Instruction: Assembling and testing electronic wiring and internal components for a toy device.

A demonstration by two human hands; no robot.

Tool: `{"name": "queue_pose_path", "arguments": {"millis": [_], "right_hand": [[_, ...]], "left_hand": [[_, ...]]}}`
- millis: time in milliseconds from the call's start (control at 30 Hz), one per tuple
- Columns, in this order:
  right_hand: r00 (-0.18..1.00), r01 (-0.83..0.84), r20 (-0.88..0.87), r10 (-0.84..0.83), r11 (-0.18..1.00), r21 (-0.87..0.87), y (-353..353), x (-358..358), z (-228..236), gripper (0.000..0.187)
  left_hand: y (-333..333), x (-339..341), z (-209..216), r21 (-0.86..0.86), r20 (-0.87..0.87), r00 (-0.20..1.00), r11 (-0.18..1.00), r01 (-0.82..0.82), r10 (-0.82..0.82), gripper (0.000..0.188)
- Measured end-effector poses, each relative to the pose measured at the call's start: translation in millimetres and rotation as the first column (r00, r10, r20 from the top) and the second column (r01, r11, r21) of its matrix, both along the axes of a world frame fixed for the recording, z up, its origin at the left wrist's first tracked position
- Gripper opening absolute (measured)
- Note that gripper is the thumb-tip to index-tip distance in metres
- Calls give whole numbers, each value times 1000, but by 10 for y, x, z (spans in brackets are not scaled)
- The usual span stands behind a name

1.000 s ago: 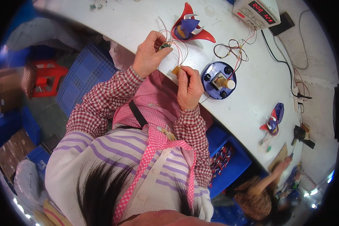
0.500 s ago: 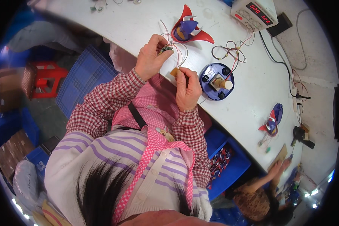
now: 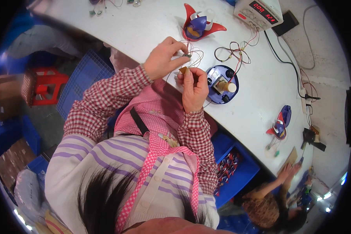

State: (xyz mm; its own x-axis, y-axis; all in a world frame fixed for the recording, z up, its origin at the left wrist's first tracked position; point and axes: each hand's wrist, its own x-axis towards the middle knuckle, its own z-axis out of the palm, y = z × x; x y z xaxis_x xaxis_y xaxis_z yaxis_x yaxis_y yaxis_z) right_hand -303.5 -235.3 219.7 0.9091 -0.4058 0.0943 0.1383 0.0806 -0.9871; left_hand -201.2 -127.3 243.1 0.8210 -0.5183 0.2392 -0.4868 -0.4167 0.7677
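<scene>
Where the near edge of the desk (image 3: 257, 89) is reached by both forearms, two small parts are held close together. From the left, a green circuit board (image 3: 187, 55) is pinched between the thumb and forefinger tips of the left hand (image 3: 163, 58), which is the nearer one to it; its long axis cannot be made out, since it is partly covered by the fingers. Slightly closer to the desk's near edge, a yellow-brown piece (image 3: 183, 70) is pinched by the right hand's (image 3: 195, 90) thumb and forefinger, its free end pointed toward the left thumb, with a narrow gap left between piece and board. Thin wires (image 3: 199, 58) are looped rightward of the board. Beyond them, toward the far edge, a red-and-purple shell (image 3: 197, 26) is set; further right, a round purple base (image 3: 216, 93) is placed near the near edge.
</scene>
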Motion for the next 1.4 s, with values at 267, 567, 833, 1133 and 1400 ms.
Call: {"name": "queue_pose_path", "arguments": {"millis": [267, 567, 833, 1133, 1400], "right_hand": [[999, 28, 42, -26, 998, -51, -58, -18, -38, 13], [996, -87, 1, 90, 960, 267, -68, -72, 176, 18], [997, 52, 68, -37, 968, -245, 32, -126, 189, 21], [957, 210, 291, -22, 744, -635, 27, -142, 140, 20], [969, 159, 247, -4, 773, -614, 19, -117, 158, 17]], "left_hand": [[335, 108, 243, 78, 650, 760, 994, -81, 10, 28], [269, -395, 305, -133, 172, 985, 991, 19, 4, 17], [256, -485, 43, -339, -324, 940, 941, -7, -110, 12], [215, -584, 11, -418, -552, 816, 904, -91, -173, 11], [227, -567, -17, -418, -541, 823, 905, -84, -173, 10]]}}
